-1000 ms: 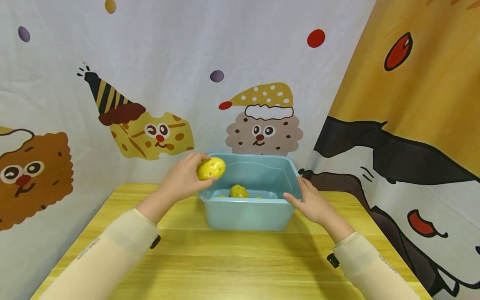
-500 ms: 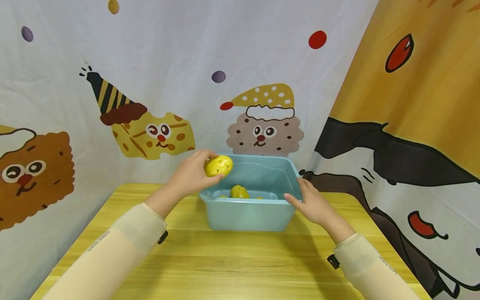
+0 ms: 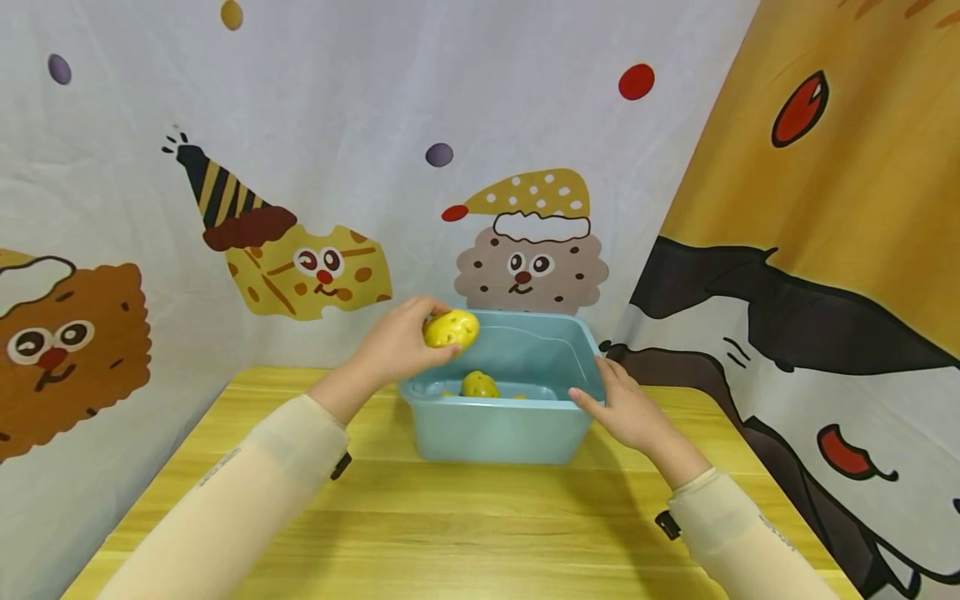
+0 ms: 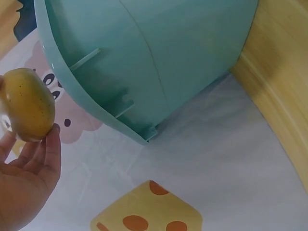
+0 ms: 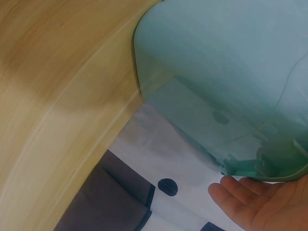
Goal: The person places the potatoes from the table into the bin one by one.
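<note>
In my left hand is a glossy yellow potato with small dimples, pinched between thumb and fingers. The hand holds it above the left rim of a light blue plastic bin. The left wrist view shows the potato beside the bin's rim, fingertips on its lower side. Another yellow potato lies inside the bin, with the tops of others barely showing behind the front wall. My right hand rests on the bin's right front corner, thumb over the rim; its fingers look nearly straight in the right wrist view.
The bin stands on a yellow wood-grain table, towards its back edge. Behind it hangs a white cloth printed with cartoon figures, which continues along the right side.
My left hand has moved right with the potato, from beside the bin's left edge to above it. The right hand and the bin stay in place.
</note>
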Available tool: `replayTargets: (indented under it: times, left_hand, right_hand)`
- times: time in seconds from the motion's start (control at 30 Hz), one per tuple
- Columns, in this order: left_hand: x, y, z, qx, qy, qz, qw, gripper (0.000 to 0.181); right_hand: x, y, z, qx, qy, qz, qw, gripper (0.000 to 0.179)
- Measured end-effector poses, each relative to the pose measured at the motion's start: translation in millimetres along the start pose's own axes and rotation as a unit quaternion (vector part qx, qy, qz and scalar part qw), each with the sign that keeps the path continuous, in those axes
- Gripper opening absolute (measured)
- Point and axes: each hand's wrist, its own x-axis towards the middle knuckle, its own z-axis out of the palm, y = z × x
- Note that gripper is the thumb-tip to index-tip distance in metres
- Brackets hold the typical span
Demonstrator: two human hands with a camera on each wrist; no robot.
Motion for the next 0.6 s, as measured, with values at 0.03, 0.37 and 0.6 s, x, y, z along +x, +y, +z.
replayTargets:
  times: [0.03, 0.37, 0.6]
  left_hand:
    - [1.1, 0.1, 0.2, -0.002, -0.002, -0.002, 1.0000, 0.059]
    - [10.6, 4.6, 1.5, -0.012, -0.033, -0.017, 0.9992, 0.058]
    - [16.2, 8.1, 2.5, -0.013, -0.052, -0.020, 0.9984, 0.055]
  right_hand:
    - [-0.2, 0.1, 0.2, 0.000, 0.000, 0.001, 1.0000, 0.096]
    - [0.0, -1.8, -0.7, -0.001, -0.001, 0.000, 1.0000, 0.096]
    - [0.2, -0.5, -0.4, -0.002, -0.001, 0.001, 1.0000, 0.097]
